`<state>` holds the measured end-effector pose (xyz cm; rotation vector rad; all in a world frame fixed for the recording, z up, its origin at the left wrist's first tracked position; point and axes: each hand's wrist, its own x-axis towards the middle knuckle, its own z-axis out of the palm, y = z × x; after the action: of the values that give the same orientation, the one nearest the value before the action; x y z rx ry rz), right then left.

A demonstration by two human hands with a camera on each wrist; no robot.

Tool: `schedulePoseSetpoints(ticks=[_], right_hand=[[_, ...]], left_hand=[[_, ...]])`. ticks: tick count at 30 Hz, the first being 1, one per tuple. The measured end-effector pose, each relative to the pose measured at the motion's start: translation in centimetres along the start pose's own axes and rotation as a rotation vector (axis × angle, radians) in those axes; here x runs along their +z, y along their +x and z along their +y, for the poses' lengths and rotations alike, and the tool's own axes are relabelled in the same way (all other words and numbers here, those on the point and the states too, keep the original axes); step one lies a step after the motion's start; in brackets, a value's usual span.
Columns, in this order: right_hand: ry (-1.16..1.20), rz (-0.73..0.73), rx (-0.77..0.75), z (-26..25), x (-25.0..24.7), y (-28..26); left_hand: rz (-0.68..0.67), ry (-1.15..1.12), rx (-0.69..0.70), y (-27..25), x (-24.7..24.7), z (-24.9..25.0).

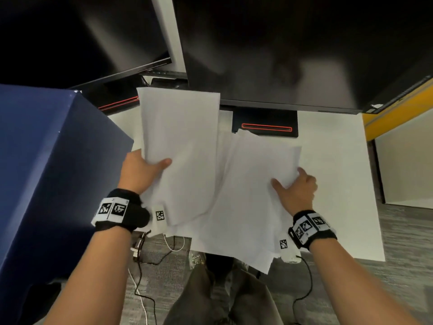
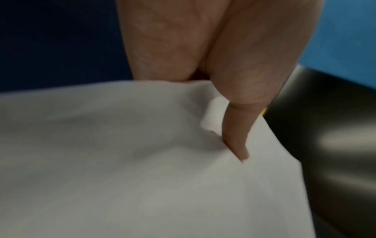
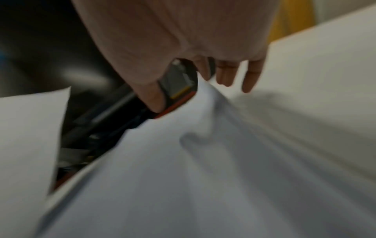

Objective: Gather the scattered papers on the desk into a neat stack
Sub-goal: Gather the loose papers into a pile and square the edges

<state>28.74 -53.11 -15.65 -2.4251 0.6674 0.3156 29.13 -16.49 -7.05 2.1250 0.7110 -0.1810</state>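
Two loose sheaves of white paper overlap on the white desk [image 1: 335, 184]. My left hand [image 1: 145, 170] grips the left sheaf [image 1: 180, 137] by its left edge, thumb on top and fingers hidden beneath; this sheaf is raised and lies over the other. In the left wrist view the thumb [image 2: 238, 145] presses into the paper [image 2: 122, 177]. My right hand [image 1: 296, 188] holds the right sheaf [image 1: 246, 202] at its right edge, thumb on top. In the right wrist view the paper [image 3: 183, 177] ridges up between thumb [image 3: 150, 99] and fingers [image 3: 248, 80]. The near corners hang over the desk's front edge.
A dark blue partition [image 1: 46, 160] stands close on the left. Two dark monitors fill the back; one stand base with a red line [image 1: 267, 127] sits just behind the papers. Bare desk lies to the right. Cables trail on the floor below.
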Motion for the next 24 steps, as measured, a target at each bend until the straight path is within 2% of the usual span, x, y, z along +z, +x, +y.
schedulePoseSetpoints(ticks=[1, 3, 5, 7, 10, 12, 14, 16, 18, 19, 22, 24], right_hand=[[0.060, -0.001, -0.093, -1.3, 0.0, -0.4], [0.271, -0.135, -0.171, -4.0, 0.3, -1.3], [0.473, -0.292, -0.106, -5.7, 1.2, -1.6], [0.451, -0.292, -0.047, -5.9, 2.2, -1.5], [0.358, -0.182, 0.033, -4.1, 3.1, -0.8], [0.304, -0.149, 0.096, -2.1, 3.1, -0.3], [0.173, -0.021, 0.173, -0.2, 3.0, 0.4], [0.003, 0.097, 0.340, 0.6, 2.8, 1.1], [-0.002, 0.065, 0.423, 0.1, 2.9, 1.8], [0.040, 0.008, 0.401, -0.5, 3.1, 2.2], [0.125, -0.141, 0.194, -1.9, 4.3, 3.7], [0.125, -0.161, 0.118, -2.2, 4.2, 4.5]], left_hand=[[-0.062, -0.045, 0.004, -0.3, 0.2, 0.6], [-0.201, -0.073, 0.022, -0.9, 2.2, 1.6], [-0.324, -0.065, 0.014, -1.0, 5.7, 1.4], [-0.414, -0.076, -0.012, -0.9, 9.2, 0.3], [-0.385, -0.013, -0.057, -0.1, 12.4, -1.9], [-0.280, 0.002, -0.087, 0.3, 12.7, -2.7], [-0.201, 0.004, -0.079, 0.5, 12.6, -3.3], [-0.209, 0.026, -0.056, 0.4, 12.8, -3.2], [-0.276, 0.105, -0.011, 0.2, 14.0, -2.4], [-0.306, 0.151, 0.026, 0.2, 15.0, -2.1], [-0.325, 0.223, 0.053, 0.0, 16.7, -0.8], [-0.296, 0.190, 0.036, 0.3, 15.9, -0.9]])
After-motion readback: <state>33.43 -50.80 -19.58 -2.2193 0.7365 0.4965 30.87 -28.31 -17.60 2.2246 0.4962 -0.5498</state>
